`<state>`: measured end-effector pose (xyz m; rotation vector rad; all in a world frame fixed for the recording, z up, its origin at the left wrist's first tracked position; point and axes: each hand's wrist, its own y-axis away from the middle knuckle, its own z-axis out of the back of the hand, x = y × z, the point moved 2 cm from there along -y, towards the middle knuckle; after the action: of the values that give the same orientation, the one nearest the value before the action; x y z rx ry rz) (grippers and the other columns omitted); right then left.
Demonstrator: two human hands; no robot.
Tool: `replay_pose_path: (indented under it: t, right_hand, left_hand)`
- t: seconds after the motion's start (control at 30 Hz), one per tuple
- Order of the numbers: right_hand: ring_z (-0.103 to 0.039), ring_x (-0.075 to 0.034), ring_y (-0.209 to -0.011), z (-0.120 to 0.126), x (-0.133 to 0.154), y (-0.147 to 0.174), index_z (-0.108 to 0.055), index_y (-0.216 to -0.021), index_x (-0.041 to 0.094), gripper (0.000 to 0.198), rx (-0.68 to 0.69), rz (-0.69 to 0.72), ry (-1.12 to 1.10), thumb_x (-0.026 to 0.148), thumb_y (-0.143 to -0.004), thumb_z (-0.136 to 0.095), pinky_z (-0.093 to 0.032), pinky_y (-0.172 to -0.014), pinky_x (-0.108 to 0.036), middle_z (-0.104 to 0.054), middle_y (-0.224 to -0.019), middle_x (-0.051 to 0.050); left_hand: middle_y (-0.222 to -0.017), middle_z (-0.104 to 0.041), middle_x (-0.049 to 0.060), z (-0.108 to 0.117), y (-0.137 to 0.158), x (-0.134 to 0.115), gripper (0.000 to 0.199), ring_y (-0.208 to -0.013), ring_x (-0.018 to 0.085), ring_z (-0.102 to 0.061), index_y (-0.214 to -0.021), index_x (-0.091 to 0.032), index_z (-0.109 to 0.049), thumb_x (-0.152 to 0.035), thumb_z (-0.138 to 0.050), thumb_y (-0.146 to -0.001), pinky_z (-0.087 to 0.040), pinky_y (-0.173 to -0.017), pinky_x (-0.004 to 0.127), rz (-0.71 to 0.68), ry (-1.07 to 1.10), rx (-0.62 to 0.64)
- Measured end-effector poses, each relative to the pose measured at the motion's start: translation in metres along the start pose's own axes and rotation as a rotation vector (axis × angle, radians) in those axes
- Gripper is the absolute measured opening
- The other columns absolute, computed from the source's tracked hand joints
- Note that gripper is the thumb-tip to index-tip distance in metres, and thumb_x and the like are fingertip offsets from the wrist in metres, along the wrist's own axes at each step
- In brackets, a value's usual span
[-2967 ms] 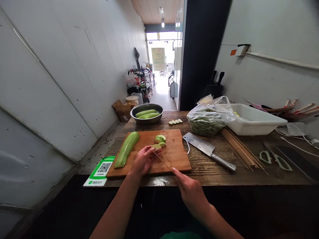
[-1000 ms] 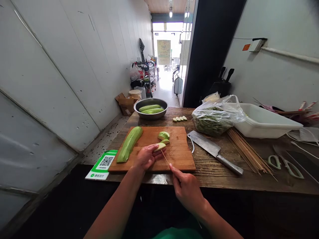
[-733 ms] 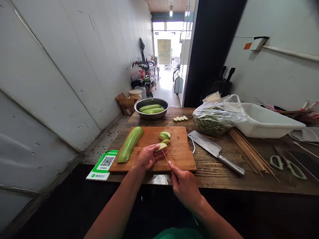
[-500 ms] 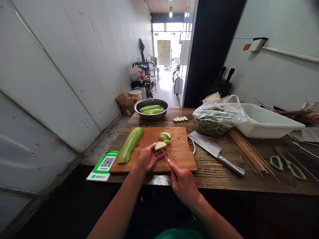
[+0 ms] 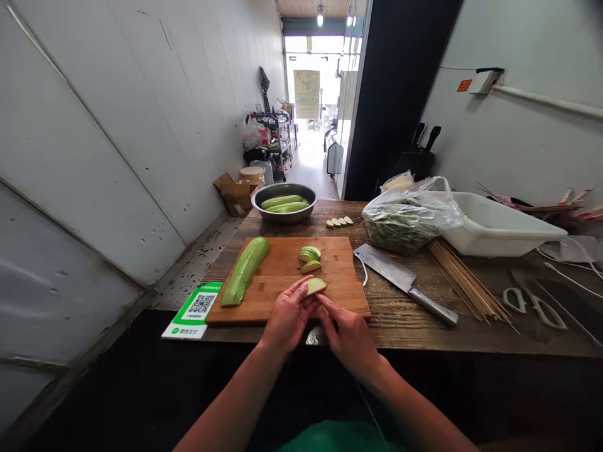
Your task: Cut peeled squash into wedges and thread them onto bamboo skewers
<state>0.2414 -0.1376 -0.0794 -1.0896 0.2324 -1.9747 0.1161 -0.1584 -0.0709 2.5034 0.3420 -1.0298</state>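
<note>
My left hand [image 5: 288,319] pinches a half-round zucchini slice [image 5: 315,287] above the front of the wooden cutting board [image 5: 282,267]. Close against it, my right hand [image 5: 349,331] grips a thin bamboo skewer [image 5: 370,408], whose rear end trails below the wrist. The skewer's tip is hidden at the slice, so how deep it sits I cannot tell. Just beyond the hands lie several cut zucchini slices [image 5: 309,253]. A long zucchini piece [image 5: 245,273] rests on the board's left side.
To the right are a cleaver [image 5: 389,269], loose bamboo skewers [image 5: 464,282], scissors [image 5: 541,307], a plastic bag of green vegetables [image 5: 405,220] and a white tub [image 5: 509,235]. Behind the board stand a metal bowl [image 5: 285,218] with zucchini and a row of slices [image 5: 339,222]. A QR-code card [image 5: 191,314] lies left.
My hands have come together, and the right hand has slid up the skewer to the slice. The held slice has shifted slightly right and nearer to me.
</note>
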Motion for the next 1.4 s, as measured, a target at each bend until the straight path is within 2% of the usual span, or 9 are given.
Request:
replay_pose_path:
  t: [0.1,0.23,0.4,0.57,0.77,1.13,1.4]
  right_hand:
    - [-0.062,-0.018,-0.094,0.003,-0.002,-0.001,-0.056,-0.117,0.009,0.036,-0.006,-0.025,0.085,0.013,-0.085,-0.039,-0.049,-0.084,-0.027,-0.064,-0.107,-0.012]
    - [-0.064,-0.019,-0.089,-0.001,-0.006,-0.002,-0.053,-0.119,0.006,0.041,0.06,-0.092,0.185,0.009,-0.082,-0.037,-0.049,-0.082,-0.028,-0.066,-0.102,-0.014]
    - [-0.063,-0.02,-0.093,-0.003,-0.01,-0.006,-0.053,-0.119,0.007,0.041,0.139,-0.099,0.253,0.01,-0.081,-0.039,-0.048,-0.083,-0.028,-0.063,-0.107,-0.014]
    - [-0.066,-0.02,-0.084,0.001,-0.009,-0.008,-0.052,-0.121,0.007,0.043,0.2,-0.116,0.292,0.009,-0.08,-0.039,-0.049,-0.081,-0.028,-0.068,-0.095,-0.014]
    - [-0.066,-0.021,-0.081,0.0,-0.004,-0.008,-0.049,-0.124,0.004,0.047,0.239,-0.148,0.299,0.007,-0.078,-0.039,-0.049,-0.08,-0.029,-0.07,-0.086,-0.015]
    - [-0.065,-0.021,-0.085,0.003,-0.001,-0.006,-0.048,-0.125,0.006,0.047,0.241,-0.179,0.241,0.007,-0.079,-0.038,-0.05,-0.078,-0.028,-0.066,-0.101,-0.015]
    - [-0.066,-0.021,-0.082,0.005,0.001,-0.005,-0.049,-0.124,0.007,0.046,0.252,-0.182,0.248,0.006,-0.079,-0.038,-0.049,-0.076,-0.028,-0.068,-0.097,-0.015]
  left_hand:
    - [-0.094,-0.065,0.013,-0.007,0.004,0.011,0.022,-0.088,0.019,-0.062,-0.101,-0.01,-0.056,-0.01,-0.05,-0.08,-0.047,-0.083,0.031,0.0,0.028,0.031]
    - [-0.089,-0.065,0.013,-0.006,-0.006,0.019,0.016,-0.086,0.018,-0.062,-0.092,-0.008,-0.059,-0.007,-0.051,-0.078,-0.046,-0.087,0.033,0.046,0.066,0.058]
    - [-0.088,-0.065,0.015,0.0,-0.016,0.021,0.013,-0.086,0.02,-0.062,-0.083,-0.006,-0.061,-0.004,-0.049,-0.077,-0.047,-0.085,0.031,0.091,0.07,0.011]
    - [-0.087,-0.065,0.015,0.0,-0.018,0.021,0.016,-0.085,0.019,-0.062,-0.082,-0.005,-0.061,-0.003,-0.046,-0.078,-0.047,-0.084,0.03,0.132,0.084,-0.01]
    - [-0.089,-0.065,0.015,-0.001,-0.019,0.021,0.017,-0.084,0.019,-0.062,-0.085,-0.005,-0.061,-0.003,-0.045,-0.078,-0.049,-0.082,0.029,0.111,0.086,-0.029]
    - [-0.088,-0.065,0.016,-0.002,-0.017,0.019,0.017,-0.083,0.019,-0.063,-0.084,-0.005,-0.06,-0.001,-0.045,-0.077,-0.049,-0.08,0.029,0.129,0.094,-0.014]
    - [-0.088,-0.065,0.015,-0.002,-0.015,0.02,0.016,-0.083,0.02,-0.063,-0.083,-0.006,-0.06,-0.002,-0.046,-0.077,-0.049,-0.082,0.031,0.119,0.094,-0.009]
